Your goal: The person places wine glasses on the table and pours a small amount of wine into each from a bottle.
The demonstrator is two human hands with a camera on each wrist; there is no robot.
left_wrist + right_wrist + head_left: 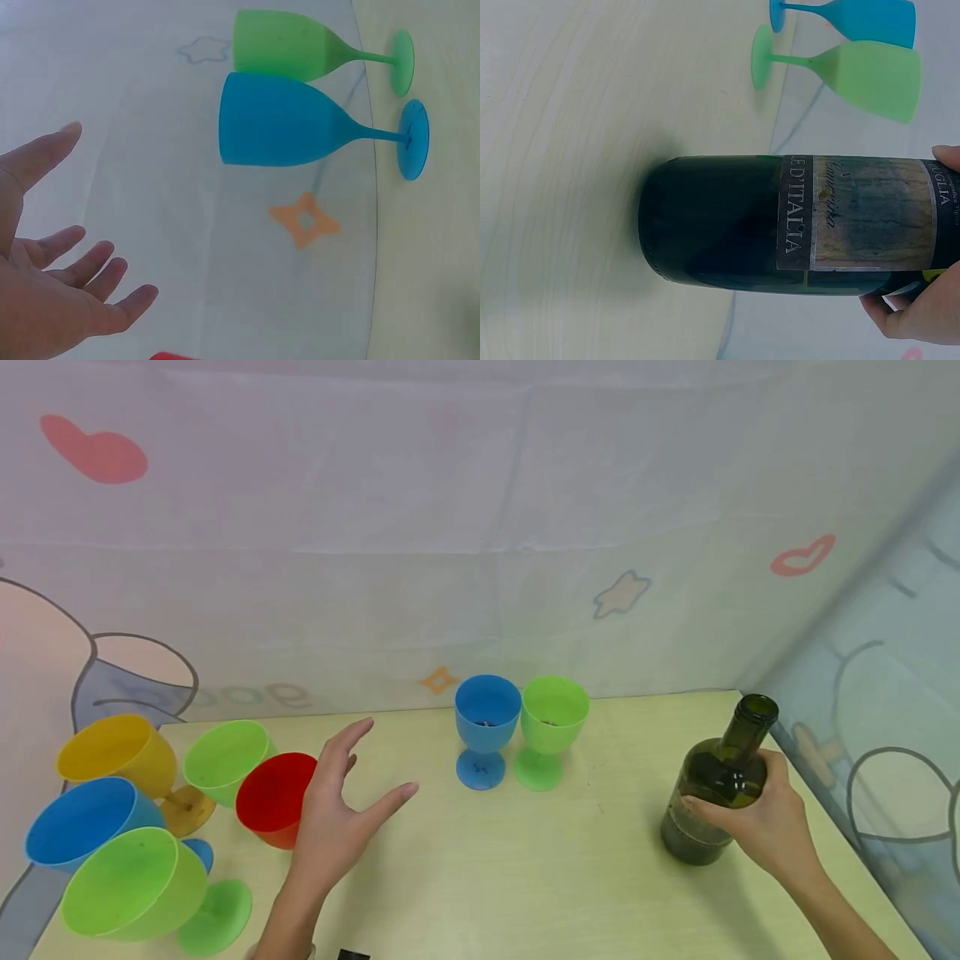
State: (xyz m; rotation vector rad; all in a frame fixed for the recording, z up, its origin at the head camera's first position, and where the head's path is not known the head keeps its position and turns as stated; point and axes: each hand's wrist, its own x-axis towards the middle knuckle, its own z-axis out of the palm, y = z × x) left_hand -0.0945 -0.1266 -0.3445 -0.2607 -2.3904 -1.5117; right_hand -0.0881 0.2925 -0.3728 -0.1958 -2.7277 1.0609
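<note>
My right hand (776,827) grips a dark green wine bottle (693,831) around its upper body at the right of the table. The bottle is nearly upright, its label facing the right wrist camera; whether its base touches the table I cannot tell. My left hand (330,831) is raised beside a red goblet (273,818), thumb and fingers spread with nothing between them. At the table's back, a blue goblet (486,735) and a light green goblet (553,739) stand upright side by side, with something small and dark inside each.
Left of my left hand cluster a yellow goblet (138,764), a blue one (97,827), a green one (232,764) and a larger-looking green one (142,885). A printed cloth (480,527) hangs behind the table (517,877). Something small and black (352,955) shows at the front edge.
</note>
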